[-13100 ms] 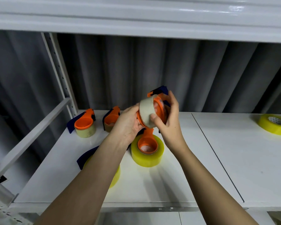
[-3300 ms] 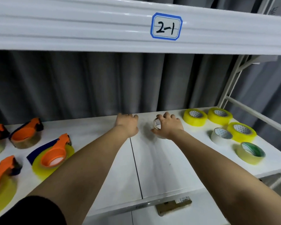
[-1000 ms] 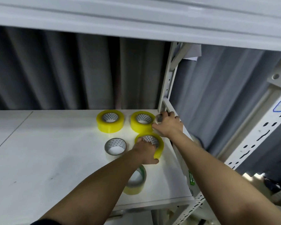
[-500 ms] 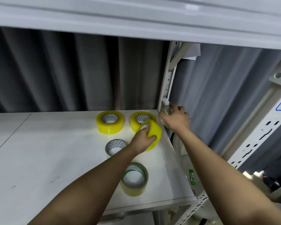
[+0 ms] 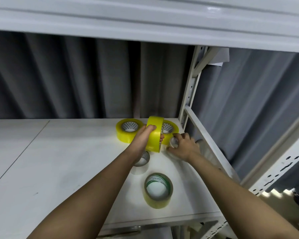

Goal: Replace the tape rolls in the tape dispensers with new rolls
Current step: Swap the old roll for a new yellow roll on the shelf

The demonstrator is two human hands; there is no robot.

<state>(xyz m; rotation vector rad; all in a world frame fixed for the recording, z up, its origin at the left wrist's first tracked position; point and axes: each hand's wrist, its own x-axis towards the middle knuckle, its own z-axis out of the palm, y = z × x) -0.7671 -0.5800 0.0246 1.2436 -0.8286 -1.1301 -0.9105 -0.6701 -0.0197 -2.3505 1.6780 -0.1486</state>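
Above the shelf (image 5: 76, 161), yellow tape roll (image 5: 154, 135) upright in left hand (image 5: 142, 139)'s curled grip; right hand (image 5: 183, 147) around small roll (image 5: 173, 141).

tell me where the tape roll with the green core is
In the head view the green-core tape roll lies flat near the shelf's front right corner, between the two forearms, just nearer than the grey-core roll.

text: none legible | roll cores (image 5: 128, 126): printed pattern, unreadable | shelf (image 5: 59, 161): no readable label
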